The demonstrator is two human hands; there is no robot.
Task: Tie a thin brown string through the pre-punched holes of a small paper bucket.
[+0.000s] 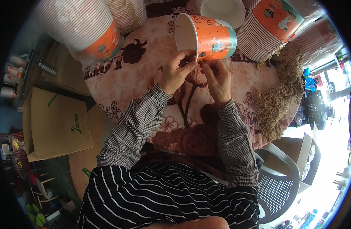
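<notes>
An orange paper bucket (215,36) with a white inside and a teal band at its base lies on its side on the patterned cloth, its mouth turned left. My left hand (177,72) pinches its near rim, thumb and fingers closed on the edge. Close by, at the bucket's near side, my right hand (220,80) has its thumb and fingers pressed together. A thin strand seems to show between the two hands, but whatever the right fingertips hold is too small to make out. Tan twine (280,95) hangs in a loose bundle to the right.
Plastic-wrapped bucket stacks (82,30) stand at the far left. Another stack of orange buckets (265,32) leans at the far right, beside a white open bucket (223,13). A cardboard box (61,122) sits left of the table, a grey plastic chair (280,187) at the lower right.
</notes>
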